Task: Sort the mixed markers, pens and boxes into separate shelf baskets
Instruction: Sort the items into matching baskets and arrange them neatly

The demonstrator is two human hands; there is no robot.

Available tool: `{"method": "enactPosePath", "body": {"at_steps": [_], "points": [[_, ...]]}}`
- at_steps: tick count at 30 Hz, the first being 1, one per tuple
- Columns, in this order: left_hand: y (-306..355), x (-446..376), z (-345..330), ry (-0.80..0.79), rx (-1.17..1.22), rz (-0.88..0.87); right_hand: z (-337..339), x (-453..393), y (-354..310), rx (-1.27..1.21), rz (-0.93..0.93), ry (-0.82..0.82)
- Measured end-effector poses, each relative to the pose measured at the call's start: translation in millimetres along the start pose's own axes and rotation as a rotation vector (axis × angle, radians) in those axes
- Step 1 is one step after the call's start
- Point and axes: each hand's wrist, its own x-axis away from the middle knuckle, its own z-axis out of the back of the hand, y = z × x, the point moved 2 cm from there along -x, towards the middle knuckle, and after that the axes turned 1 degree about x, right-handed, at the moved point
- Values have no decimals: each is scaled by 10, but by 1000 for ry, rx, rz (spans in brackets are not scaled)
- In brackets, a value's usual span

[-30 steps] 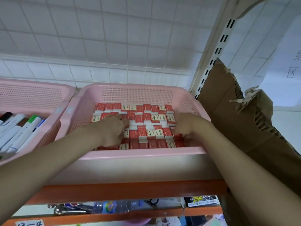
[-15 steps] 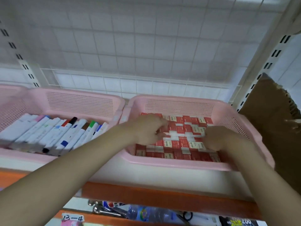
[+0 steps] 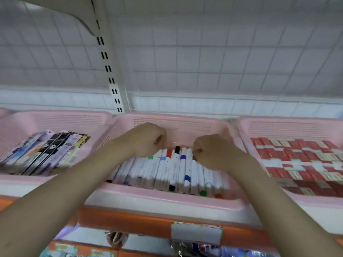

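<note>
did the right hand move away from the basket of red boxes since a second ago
Yes. The right hand shifted left, out of the red-box basket, into the marker basket.

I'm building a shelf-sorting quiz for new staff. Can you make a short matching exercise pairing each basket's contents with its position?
Things:
1. white markers
2. red and white boxes
3. packaged pens

Places:
A. left pink basket
B. middle pink basket, under both hands
C. right pink basket

Pairs: 1-B, 2-C, 3-A
</note>
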Motion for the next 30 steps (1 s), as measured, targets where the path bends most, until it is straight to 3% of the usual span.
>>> {"method": "enactPosePath", "body": {"at_steps": [4,10,15,21,27,30], "points": [[-534,61,-1,-53,-14,2,-202,-265,-314,38,-85,-79],[-820,-9,-185,-270,-54,26,-261,-371,-463,81,-160,-188],[-856,25,-254,-215,-13,-42,-213,-408,-472,86,-213,-126],[-939,45,-301,-196,-10,-10,-366,-515,-576,11,-99,-163],[-1007,-15,-290,-185,-1,11,-368,-574,-552,-39,-95,-122],[-965,-101,-329,-225,43,11,-409,-631,-566,-43,-78,-177]]}}
